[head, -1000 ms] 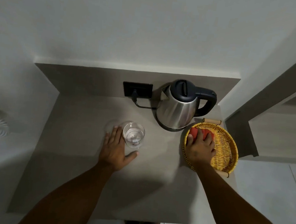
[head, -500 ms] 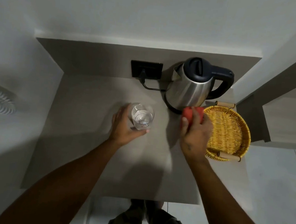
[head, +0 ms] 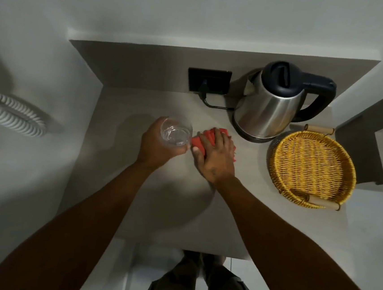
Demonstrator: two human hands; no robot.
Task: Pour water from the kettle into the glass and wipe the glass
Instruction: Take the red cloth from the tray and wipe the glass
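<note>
Left hand [head: 156,145] is wrapping round the glass [head: 176,134] from its left side, fingers closed on the wall, mouth facing up. Can't tell if the glass is lifted or sitting on the counter [head: 167,212]. Looks like there's some water in it, not certain.

Right hand [head: 215,157] is gripping the red cloth [head: 200,143], bunched under the palm and fingers, just right of the glass. The cloth's left edge is touching or almost touching the glass wall.

Key relation: the cloth is lying directly right of the glass, on the side the left hand isn't covering. So the right hand is the one doing the wiping, and the exposed right wall is likely first contact.

Kettle [head: 271,105] is standing upright behind and right of the glass, untouched, handle pointing right. Basket [head: 277,167] is well right of the glass.
</note>
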